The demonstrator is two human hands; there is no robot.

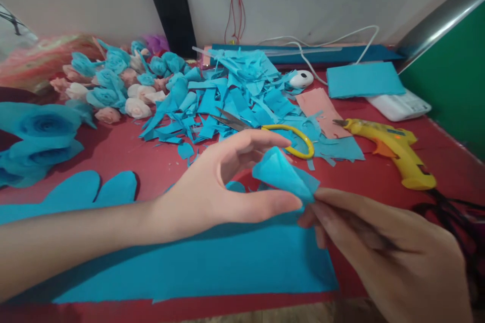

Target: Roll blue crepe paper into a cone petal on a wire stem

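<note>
My right hand [390, 242] pinches the narrow end of a rolled blue crepe paper petal [282, 171] between thumb and fingertips. The roll flares into a cone towards the upper left. Around it curves my left hand [223, 181], its thumb and fingers apart. The left thumb lies in front of the paper's lower edge; whether it touches cannot be made out. Beneath both hands a large blue paper sheet [235, 262] covers the front of the red table. Rounded cut petals [117, 186] lie along its far edge. Yellow-handled scissors [303, 136] rest just beyond my left fingers.
Blue paper scraps [242, 91] are heaped behind the scissors. Finished paper roses [117, 81] pile up at the back left, with larger blue flowers [41, 131] nearer. A yellow glue gun [394, 146] lies at the right, near a folded blue paper pack [366, 79] and a white device [401, 105].
</note>
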